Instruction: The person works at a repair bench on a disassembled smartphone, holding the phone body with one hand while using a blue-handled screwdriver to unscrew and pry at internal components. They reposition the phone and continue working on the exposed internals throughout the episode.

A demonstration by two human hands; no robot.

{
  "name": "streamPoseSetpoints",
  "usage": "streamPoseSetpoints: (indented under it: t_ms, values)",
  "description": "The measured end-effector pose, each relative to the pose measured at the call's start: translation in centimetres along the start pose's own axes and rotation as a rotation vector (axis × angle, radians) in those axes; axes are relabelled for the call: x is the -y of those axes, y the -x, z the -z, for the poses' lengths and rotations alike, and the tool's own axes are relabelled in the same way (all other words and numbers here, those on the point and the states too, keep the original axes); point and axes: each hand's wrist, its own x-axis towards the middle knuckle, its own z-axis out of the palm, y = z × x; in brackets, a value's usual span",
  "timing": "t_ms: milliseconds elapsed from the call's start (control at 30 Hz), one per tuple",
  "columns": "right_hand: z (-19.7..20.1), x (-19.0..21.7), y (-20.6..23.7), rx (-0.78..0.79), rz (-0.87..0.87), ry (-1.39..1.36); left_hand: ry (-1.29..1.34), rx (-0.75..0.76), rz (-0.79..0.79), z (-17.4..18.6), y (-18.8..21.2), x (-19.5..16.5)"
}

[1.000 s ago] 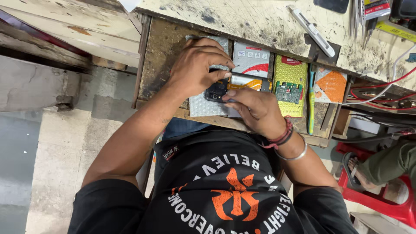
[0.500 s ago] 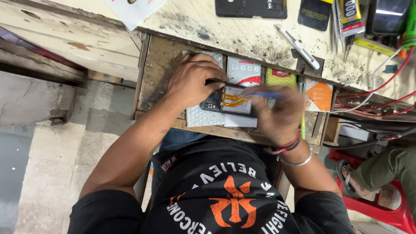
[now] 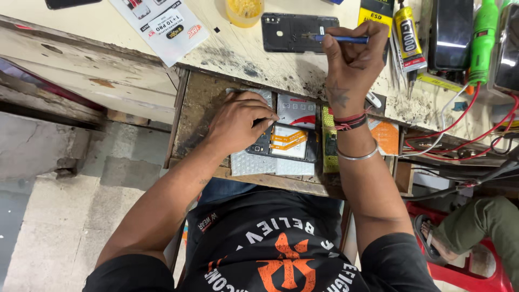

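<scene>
Opened phone (image 3: 284,143) lies flat in the drawer, long axis 3-to-9 o'clock, left hand (image 3: 238,121) pressing its 9 o'clock end. Right hand (image 3: 351,51) pinches blue screwdriver (image 3: 338,39) at 1 o'clock, tip on black back cover (image 3: 294,32)

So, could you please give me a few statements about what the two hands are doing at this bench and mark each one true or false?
1. The right hand holds a blue-handled tool. True.
2. The tool's tip is over the dark opened phone on the benchtop. True.
3. The left hand is raised in the air. False: it rests on the opened phone with orange ribbon cables in the wooden drawer.
4. The yellow glue tube lies inside the drawer. False: it lies on the benchtop, right of the right hand.
5. The right wrist is bare. False: it wears red thread bands and a metal bangle.
</scene>
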Motion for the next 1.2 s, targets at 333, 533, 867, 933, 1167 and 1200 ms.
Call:
streamPoseSetpoints:
  t_ms: [333, 533, 867, 933, 1167, 1200]
  values:
    - [-0.7, 0.1, -0.3, -0.001, 0.025, 0.163, 0.024, -0.017, -0.003, 0.0, -0.1, 0.0]
    - [-0.3, 0.4, 0.1, -0.048, -0.015, 0.073, 0.034, -0.017, 0.010, -0.1, 0.0, -0.3]
    - [0.9, 2.5, 3.8, -0.058, -0.125, -0.064, 0.105, -0.090, 0.026, -0.4, -0.4, -0.2]
    - [1.4, 3.5, 6.0, 0.014, -0.132, -0.008, 0.133, -0.097, 0.064, -0.5, -0.3, -0.3]
    - [0.8, 3.4, 9.2, 0.119, -0.230, 0.025, 0.139, -0.111, 0.065, -0.8, -0.2, -0.3]
    - [0.8, 3.3, 9.3, 0.117, -0.232, 0.022, 0.111, -0.126, 0.029, -0.9, -0.2, -0.3]
